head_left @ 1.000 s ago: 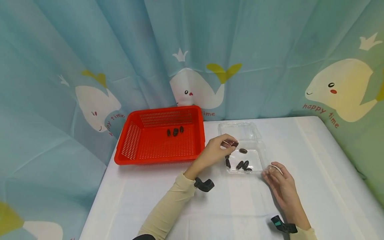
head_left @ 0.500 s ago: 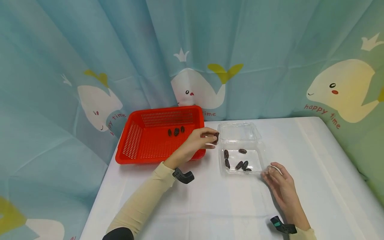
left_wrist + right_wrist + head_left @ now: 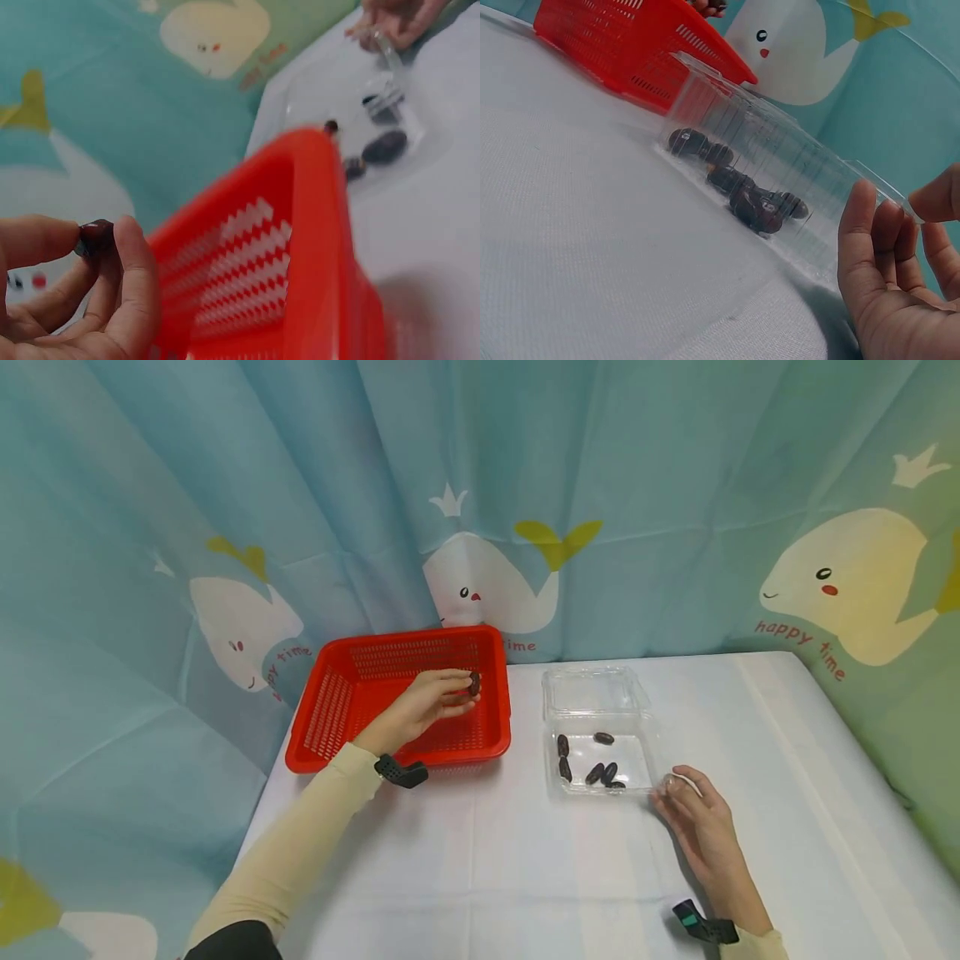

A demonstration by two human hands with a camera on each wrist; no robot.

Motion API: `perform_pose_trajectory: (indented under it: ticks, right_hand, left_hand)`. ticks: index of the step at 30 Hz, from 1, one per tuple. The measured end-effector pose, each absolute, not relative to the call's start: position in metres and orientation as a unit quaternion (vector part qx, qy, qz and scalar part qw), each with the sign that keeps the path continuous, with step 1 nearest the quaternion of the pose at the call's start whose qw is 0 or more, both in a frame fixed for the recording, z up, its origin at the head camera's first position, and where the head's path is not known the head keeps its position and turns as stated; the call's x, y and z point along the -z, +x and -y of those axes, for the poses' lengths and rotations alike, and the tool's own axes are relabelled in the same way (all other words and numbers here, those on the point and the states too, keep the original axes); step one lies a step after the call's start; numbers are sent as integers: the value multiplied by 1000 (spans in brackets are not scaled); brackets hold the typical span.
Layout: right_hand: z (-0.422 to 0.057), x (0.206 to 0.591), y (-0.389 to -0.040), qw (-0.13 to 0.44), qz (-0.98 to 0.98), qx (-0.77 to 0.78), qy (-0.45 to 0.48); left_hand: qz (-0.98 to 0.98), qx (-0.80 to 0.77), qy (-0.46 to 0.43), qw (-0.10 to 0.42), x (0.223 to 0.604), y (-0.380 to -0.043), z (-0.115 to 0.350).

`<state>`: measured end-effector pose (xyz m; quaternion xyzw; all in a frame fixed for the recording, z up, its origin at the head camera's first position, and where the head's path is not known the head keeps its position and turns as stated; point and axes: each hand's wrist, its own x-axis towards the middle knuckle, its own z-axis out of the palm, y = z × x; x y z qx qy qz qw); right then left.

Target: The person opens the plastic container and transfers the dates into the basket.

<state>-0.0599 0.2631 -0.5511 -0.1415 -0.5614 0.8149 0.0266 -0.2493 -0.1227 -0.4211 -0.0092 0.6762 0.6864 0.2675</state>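
My left hand is over the red plastic basket, pinching a dark brown date between thumb and fingertips. The left wrist view shows this date above the basket's rim. To the right, several more dates lie in a clear plastic clamshell box with its lid folded back. At the box's near right corner, my right hand grips the rim; the right wrist view has its thumb and fingers on either side of the clear edge. My left hand covers part of the basket's floor.
A white cloth covers the table under both containers. Behind it hangs a blue-green curtain printed with whales, close to the basket's back edge. A strip of table separates basket and box.
My left hand has carried a date leftward from the clamshell box to above the red basket, hiding the dates seen there earlier. My right hand stays at the box's corner.
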Motion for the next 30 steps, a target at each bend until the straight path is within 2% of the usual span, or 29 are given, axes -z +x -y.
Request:
perform_pose_trajectory:
  ticks: [12, 18, 30]
  right_hand:
    - [-261, 546, -59, 14, 562, -809, -171]
    - [-260, 542, -58, 7, 563, -806, -179]
    - [-261, 541, -58, 7, 550, -817, -174]
  left_hand:
    - [-600, -744, -90, 281, 434, -276, 179]
    - [-607, -740, -60, 285, 434, -278, 205]
    - [-679, -674, -165, 240, 447, -307, 222]
